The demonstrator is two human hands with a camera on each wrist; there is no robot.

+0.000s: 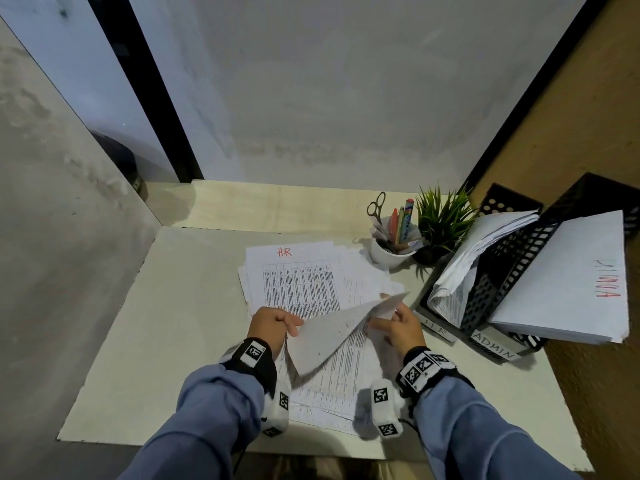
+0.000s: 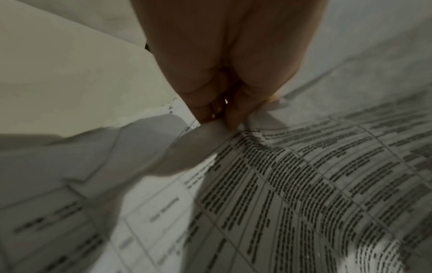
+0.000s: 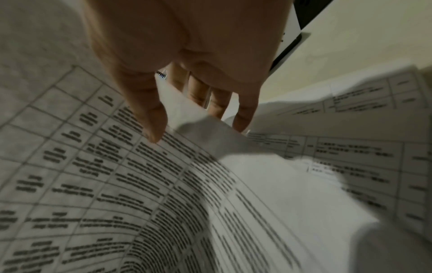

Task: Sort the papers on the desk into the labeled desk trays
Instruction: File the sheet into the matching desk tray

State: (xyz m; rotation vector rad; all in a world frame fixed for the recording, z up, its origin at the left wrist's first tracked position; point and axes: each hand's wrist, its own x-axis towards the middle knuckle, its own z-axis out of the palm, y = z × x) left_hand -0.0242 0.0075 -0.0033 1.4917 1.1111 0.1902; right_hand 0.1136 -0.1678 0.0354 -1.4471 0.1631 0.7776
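A printed sheet (image 1: 329,334) is lifted and curled above a pile of papers (image 1: 301,282) on the desk; the pile's top page is marked "HR" in red. My left hand (image 1: 277,323) pinches the sheet's left corner (image 2: 210,129). My right hand (image 1: 398,327) pinches its right corner (image 3: 182,110) between thumb and fingers. At the right stand two black perforated trays: the one labelled HR (image 1: 485,289) holds crumpled papers, and the one labelled ADMIN (image 1: 526,341) holds a white stack marked "ADMIN" (image 1: 571,282).
A white cup (image 1: 388,252) with scissors and pens and a small potted plant (image 1: 440,220) stand behind the trays' near end. Walls close in the desk (image 1: 166,341) at the back and left. More loose sheets (image 1: 325,396) lie under my wrists.
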